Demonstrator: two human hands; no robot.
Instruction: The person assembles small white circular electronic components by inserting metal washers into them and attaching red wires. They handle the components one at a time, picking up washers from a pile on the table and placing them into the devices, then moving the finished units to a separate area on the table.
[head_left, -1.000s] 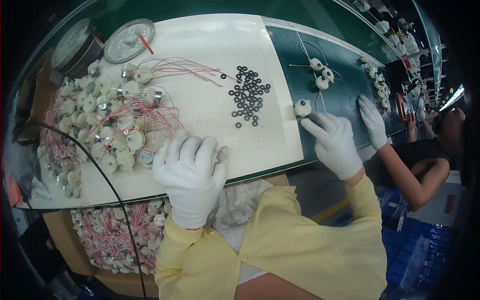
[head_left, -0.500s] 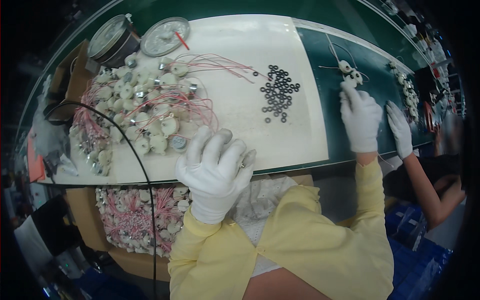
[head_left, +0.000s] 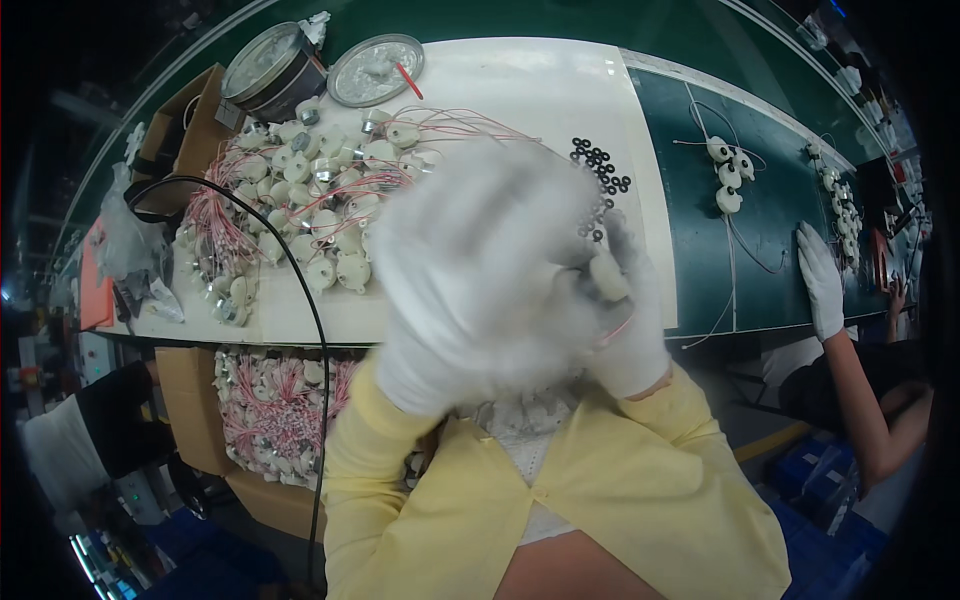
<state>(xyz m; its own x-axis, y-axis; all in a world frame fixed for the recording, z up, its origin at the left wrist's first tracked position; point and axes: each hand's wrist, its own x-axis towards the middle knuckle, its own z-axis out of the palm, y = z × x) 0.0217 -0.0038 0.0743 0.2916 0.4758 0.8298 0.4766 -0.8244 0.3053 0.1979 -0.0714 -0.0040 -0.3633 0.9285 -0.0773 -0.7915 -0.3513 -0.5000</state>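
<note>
My left hand (head_left: 470, 270), in a white glove, is raised over the middle of the worktop. It is smeared by motion, and its fingers cannot be made out. Close against its right side, my gloved right hand (head_left: 637, 345) is closed round a small cream-white motor part (head_left: 607, 276) with a pink wire; the left hand covers some of it. Small black rings (head_left: 603, 170) lie just beyond the hands, partly hidden. To the left is a heap of cream-white motors (head_left: 335, 215) with silver bodies and pink wires.
Several white parts with wires (head_left: 729, 174) sit on the green mat (head_left: 700, 270) at right. A co-worker's gloved hand (head_left: 822, 285) rests farther right, near another row of parts. A tin (head_left: 275, 75) and its lid (head_left: 375, 70) stand at back left; a black cable (head_left: 300, 370) crosses the left.
My right hand has come back from the green mat to the middle, leaving the white parts there uncovered. My left hand has risen and moved right, beside it. The view has shifted slightly.
</note>
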